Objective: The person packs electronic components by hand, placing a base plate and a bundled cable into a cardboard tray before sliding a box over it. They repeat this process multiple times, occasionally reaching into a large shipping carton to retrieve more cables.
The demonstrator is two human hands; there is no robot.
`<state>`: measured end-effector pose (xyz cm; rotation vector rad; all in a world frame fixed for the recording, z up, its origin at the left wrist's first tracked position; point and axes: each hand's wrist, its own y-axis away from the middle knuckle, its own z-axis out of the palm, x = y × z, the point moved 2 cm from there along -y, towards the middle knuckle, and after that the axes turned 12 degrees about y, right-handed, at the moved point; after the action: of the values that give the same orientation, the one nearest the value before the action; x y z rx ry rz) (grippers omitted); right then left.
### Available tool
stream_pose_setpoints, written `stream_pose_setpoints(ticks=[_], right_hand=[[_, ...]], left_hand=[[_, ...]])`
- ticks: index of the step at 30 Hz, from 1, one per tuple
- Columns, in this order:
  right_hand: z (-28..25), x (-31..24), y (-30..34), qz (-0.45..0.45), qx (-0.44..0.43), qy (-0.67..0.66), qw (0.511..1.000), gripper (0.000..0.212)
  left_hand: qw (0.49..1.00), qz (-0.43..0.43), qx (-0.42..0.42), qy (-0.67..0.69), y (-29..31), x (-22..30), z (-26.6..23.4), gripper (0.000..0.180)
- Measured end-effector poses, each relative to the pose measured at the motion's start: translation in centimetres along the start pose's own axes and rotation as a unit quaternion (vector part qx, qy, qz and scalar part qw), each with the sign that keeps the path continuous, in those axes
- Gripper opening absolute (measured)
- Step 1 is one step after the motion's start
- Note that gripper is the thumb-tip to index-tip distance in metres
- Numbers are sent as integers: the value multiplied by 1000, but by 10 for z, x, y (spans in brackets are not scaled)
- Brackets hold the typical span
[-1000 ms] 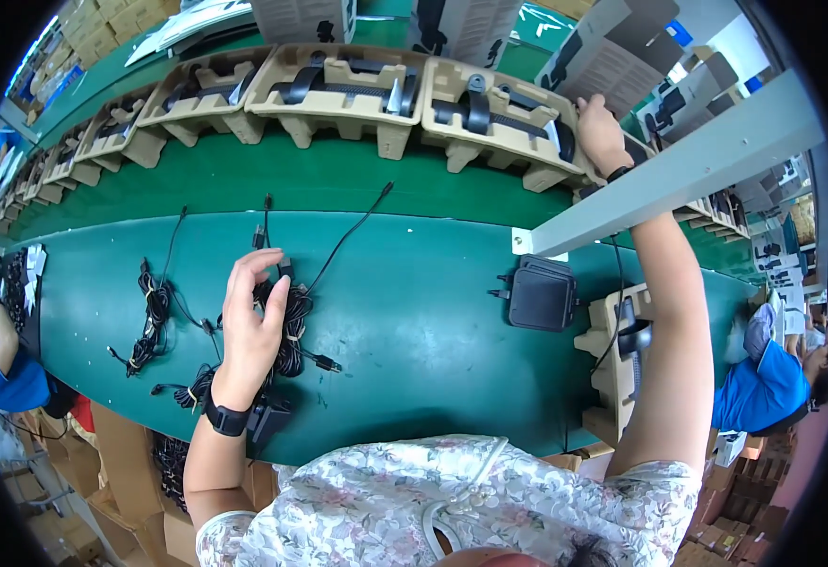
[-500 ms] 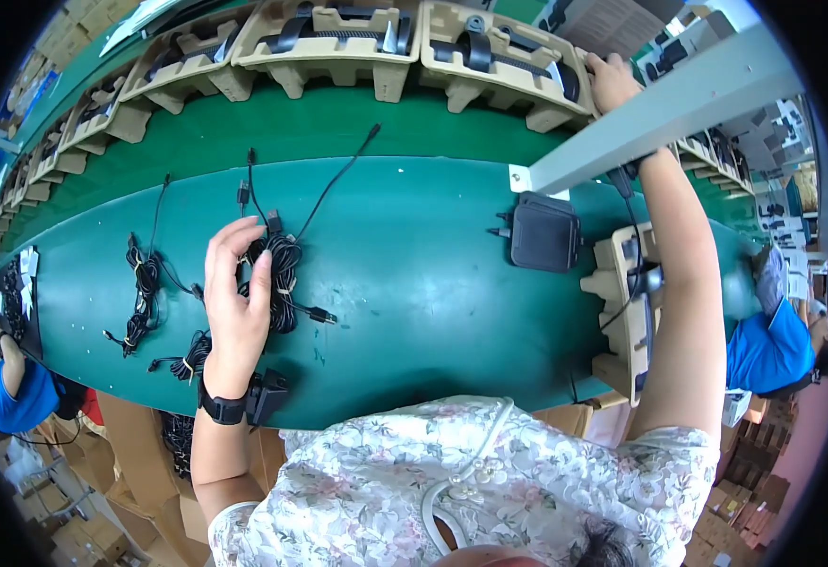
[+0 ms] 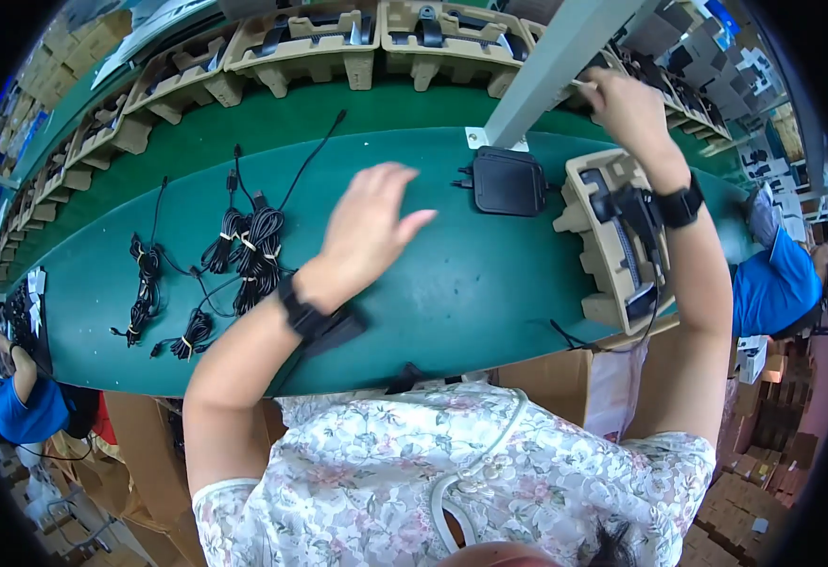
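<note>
My left hand (image 3: 367,225) is over the middle of the green table, fingers stretched out and thumb apart, holding nothing. To its left lie several black cables bundled with ties (image 3: 261,236). My right hand (image 3: 629,118) is raised at the far right beside the grey metal post, fingers bent together; a small pale bit shows at the fingertips, too small to name. Below that hand, a tan moulded pulp tray (image 3: 575,206) holds black parts (image 3: 627,208). Left of the tray is a black square device (image 3: 508,181) with short plugs. Black bands circle both wrists.
A row of tan pulp trays (image 3: 305,68) with black parts runs along the far side. The grey metal post (image 3: 551,71) slants up from the table. Co-workers in blue sit at the left (image 3: 31,411) and right (image 3: 781,283). Cardboard boxes (image 3: 546,383) stand below the near edge.
My left hand has moved right, away from the bundled cables. My right hand has drawn back from the far row of trays and now sits right of the post. The view has shifted.
</note>
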<state>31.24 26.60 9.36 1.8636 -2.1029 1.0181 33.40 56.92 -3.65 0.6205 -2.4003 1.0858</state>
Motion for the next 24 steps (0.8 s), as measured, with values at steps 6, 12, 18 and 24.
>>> stream_pose_setpoints(ticks=[6, 12, 18, 24], right_hand=[[-35, -45, 63, -85, 38, -124, 988, 20], [-18, -65, 79, -169, 64, -239, 954, 38], [0, -76, 63, -146, -53, -182, 971, 51], [-19, -69, 66, -100, -86, -300, 945, 42]], left_hand=[[978, -30, -142, -147, -46, -13, 93, 41], [987, -7, -126, -98, -37, -22, 92, 27], [938, -214, -131, 239, -31, -23, 75, 12], [807, -181, 7, 563, -24, 21, 42, 15]])
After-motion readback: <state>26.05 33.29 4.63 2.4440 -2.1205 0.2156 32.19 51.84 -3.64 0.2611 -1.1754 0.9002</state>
